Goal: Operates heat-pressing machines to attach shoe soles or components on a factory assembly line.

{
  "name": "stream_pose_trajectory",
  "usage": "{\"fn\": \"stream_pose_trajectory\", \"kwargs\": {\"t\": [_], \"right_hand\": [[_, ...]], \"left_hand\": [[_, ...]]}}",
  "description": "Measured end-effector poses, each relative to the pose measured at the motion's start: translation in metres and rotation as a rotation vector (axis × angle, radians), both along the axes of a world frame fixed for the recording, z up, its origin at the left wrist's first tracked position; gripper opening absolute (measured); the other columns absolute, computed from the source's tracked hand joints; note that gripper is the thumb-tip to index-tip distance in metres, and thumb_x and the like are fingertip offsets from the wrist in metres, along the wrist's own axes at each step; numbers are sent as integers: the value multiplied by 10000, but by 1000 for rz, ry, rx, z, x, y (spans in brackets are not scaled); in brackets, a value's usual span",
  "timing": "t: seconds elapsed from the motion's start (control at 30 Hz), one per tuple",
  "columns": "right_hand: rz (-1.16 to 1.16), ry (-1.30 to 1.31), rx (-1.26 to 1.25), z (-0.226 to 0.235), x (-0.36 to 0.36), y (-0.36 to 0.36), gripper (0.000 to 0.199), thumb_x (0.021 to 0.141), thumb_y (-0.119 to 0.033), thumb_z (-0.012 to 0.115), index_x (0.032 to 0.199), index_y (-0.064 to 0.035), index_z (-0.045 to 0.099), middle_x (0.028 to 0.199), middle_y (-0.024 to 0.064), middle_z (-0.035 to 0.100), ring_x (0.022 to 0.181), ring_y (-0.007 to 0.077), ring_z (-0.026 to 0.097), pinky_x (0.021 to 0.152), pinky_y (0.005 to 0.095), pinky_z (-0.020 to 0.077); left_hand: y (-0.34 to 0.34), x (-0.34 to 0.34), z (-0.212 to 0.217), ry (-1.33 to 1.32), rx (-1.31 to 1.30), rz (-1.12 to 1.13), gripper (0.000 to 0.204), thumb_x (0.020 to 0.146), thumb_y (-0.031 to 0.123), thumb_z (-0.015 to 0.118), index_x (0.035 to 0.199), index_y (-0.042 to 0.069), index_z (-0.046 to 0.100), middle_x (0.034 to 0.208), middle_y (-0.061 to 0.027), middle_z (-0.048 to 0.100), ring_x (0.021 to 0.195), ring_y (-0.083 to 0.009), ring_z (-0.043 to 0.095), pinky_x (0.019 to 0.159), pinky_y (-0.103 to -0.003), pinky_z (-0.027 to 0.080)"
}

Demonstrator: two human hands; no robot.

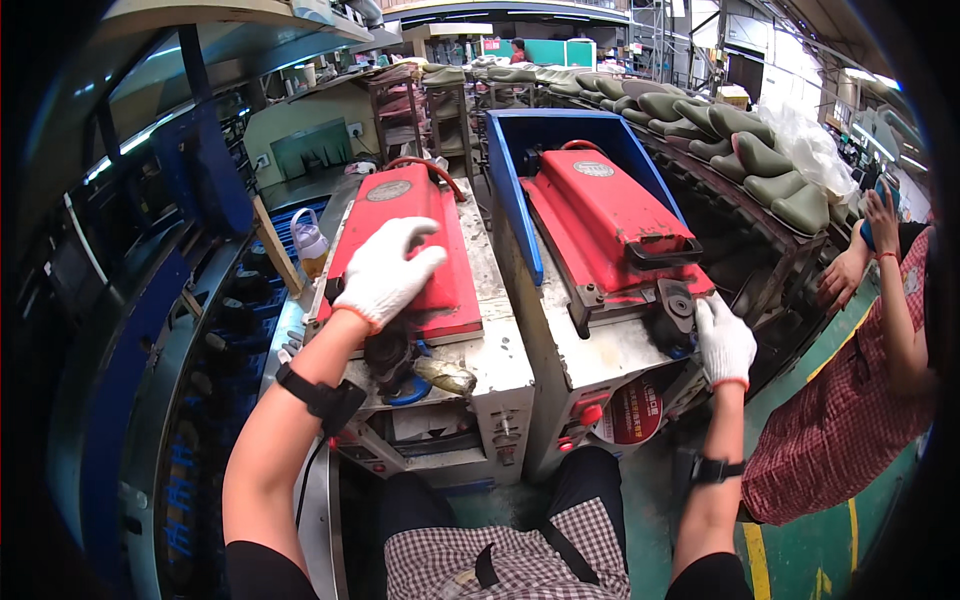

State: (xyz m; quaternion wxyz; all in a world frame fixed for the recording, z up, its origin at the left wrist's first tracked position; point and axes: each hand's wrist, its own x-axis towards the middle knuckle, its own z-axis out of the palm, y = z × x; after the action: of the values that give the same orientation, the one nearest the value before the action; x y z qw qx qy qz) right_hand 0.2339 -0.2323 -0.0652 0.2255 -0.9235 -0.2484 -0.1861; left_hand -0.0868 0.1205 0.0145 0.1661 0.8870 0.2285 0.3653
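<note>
Left hand point(388, 270), white glove, lies flat and released on the left red machine cover point(425, 255), near its front edge. Right hand point(724, 341), gloved, presses on the round black part point(678, 303) at the front corner of the right red machine point(610, 215); grip state unclear. A co-worker's arm point(880, 300) is at far right.
</note>
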Motion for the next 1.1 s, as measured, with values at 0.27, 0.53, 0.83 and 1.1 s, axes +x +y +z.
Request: {"fn": "stream_pose_trajectory", "kwargs": {"t": [0.27, 0.53, 0.83, 1.1], "right_hand": [[138, 52, 48, -18, -68, -12, 612, 986, -458, 609, 1520, -175, 515, 1054, 249, 747, 871, 438, 738, 807, 511, 587], [366, 377, 116, 19, -66, -27, 471, 977, -453, 648, 1338, -152, 685, 1045, 197, 762, 961, 365, 749, 877, 441, 575], [480, 44, -237, 62, 47, 113, 704, 939, -522, 661, 1515, -148, 507, 1323, 262, 620, 1258, 411, 620, 1039, 455, 504], [443, 211, -567, 40, 110, 193, 1082, 829, -674, 665, 1655, -86, 290, 1548, 309, 488, 1447, 419, 482, 1192, 422, 394]], "left_hand": [[-71, 122, 5, 352, 340, -382, 654, 915, 481, 658, 1489, 182, 563, 1553, -240, 485, 1396, -427, 506, 1166, -468, 426], [-101, 192, 5, 468, 256, -421, 632, 901, 505, 662, 1446, 193, 590, 1399, -248, 574, 1325, -412, 557, 1123, -461, 450], [-56, 230, 113, -78, 271, -427, 415, 958, 423, 663, 1150, 63, 736, 1062, -202, 742, 1028, -357, 711, 925, -408, 539], [-47, 241, 133, -218, 268, -347, 399, 964, 413, 644, 1154, 77, 745, 1031, -215, 747, 1024, -384, 721, 932, -432, 545]]}}
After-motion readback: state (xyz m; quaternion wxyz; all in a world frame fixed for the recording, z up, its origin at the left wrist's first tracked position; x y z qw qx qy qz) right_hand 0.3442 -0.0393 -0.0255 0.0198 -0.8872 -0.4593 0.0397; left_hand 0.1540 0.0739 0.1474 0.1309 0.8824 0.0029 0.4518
